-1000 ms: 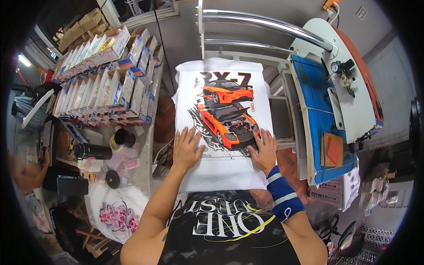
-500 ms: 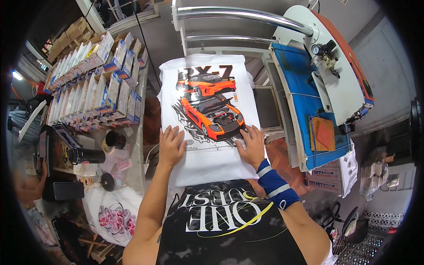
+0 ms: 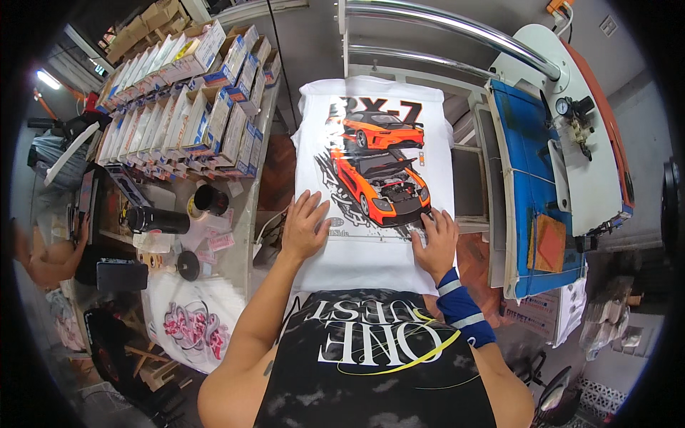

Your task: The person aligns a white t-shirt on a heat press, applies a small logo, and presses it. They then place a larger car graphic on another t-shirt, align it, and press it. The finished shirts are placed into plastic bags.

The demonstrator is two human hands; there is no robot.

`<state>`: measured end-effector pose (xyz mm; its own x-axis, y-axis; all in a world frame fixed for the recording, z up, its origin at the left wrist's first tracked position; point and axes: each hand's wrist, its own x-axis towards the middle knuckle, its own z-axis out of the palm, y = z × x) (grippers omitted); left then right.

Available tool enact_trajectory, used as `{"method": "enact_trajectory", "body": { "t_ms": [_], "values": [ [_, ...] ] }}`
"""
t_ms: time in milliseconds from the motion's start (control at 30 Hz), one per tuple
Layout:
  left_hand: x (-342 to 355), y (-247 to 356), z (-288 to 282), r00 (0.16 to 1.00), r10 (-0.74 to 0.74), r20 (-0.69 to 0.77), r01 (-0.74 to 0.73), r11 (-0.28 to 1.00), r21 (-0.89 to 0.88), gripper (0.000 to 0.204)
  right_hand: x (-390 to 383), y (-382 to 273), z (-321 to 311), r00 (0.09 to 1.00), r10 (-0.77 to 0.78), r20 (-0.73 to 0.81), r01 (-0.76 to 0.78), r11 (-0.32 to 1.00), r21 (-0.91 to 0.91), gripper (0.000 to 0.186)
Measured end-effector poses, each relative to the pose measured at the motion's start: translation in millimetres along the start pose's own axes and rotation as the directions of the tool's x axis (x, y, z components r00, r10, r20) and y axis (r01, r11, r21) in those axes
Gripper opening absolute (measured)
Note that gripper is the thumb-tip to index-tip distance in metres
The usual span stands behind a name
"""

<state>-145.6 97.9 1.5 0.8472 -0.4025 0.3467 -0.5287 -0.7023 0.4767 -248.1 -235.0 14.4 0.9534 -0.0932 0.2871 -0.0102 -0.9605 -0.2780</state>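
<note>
A white T-shirt (image 3: 357, 264) lies spread flat in front of me. On it is a large print (image 3: 389, 189) of two orange and black sports cars, one above the other, with dark lettering at the top. A shiny patch and a faint straight lower edge show on the print, like clear film. My left hand (image 3: 307, 227) rests flat at the print's lower left corner, fingers stretched out. At the lower right corner lies my right hand (image 3: 435, 246), fingers extended, touching the print's edge. Neither hand grips anything. A blue wristband (image 3: 464, 307) circles my right wrist.
On the right stands a press machine (image 3: 599, 128) with a gauge, beside a blue panel (image 3: 531, 192). Metal bars (image 3: 457, 28) cross behind the shirt. Left, a table holds rows of boxes (image 3: 171, 135), a black tumbler (image 3: 157, 220) and another printed white garment (image 3: 232, 303). A person's arm (image 3: 61, 260) shows far left.
The whole view has swung left, so the scene sits further right in the picture. Both hands stay flat at the print's lower corners, with little visible shift on the shirt.
</note>
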Motion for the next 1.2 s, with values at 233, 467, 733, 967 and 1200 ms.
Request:
{"method": "enact_trajectory", "body": {
  "t_ms": [233, 467, 733, 967, 1200],
  "values": [
    [2.3, 0.5, 0.4, 1.0, 0.003, 0.018, -0.004, 1.0, 0.024, 0.04, 1.2, 1.2, -0.9, 1.0, 0.002, 0.006, -0.002, 1.0, -0.003, 0.049],
    [3.6, 0.9, -1.4, 0.999, 0.004, 0.047, -0.006, 0.999, 0.034, 0.041, 1.1, 1.8, 1.2, 1.0, 0.019, -0.012, -0.019, 0.999, 0.026, 0.049],
    [3.9, 2.2, -1.5, 0.999, 0.006, 0.042, -0.008, 0.999, 0.04, 0.041, 1.9, 0.1, -1.7, 1.0, 0.028, 0.004, -0.028, 0.999, 0.026, 0.049],
    [4.8, 1.7, -1.1, 0.999, 0.013, 0.047, -0.015, 0.999, 0.033, 0.043, 2.1, -0.6, -2.5, 0.998, 0.055, 0.015, -0.056, 0.998, 0.026, 0.049],
    [4.4, 1.6, -2.0, 0.999, 0.008, 0.051, -0.01, 0.999, 0.032, 0.044, 2.6, -1.5, -3.0, 0.998, 0.056, 0.023, -0.056, 0.998, 0.03, 0.049]
  ]
}}
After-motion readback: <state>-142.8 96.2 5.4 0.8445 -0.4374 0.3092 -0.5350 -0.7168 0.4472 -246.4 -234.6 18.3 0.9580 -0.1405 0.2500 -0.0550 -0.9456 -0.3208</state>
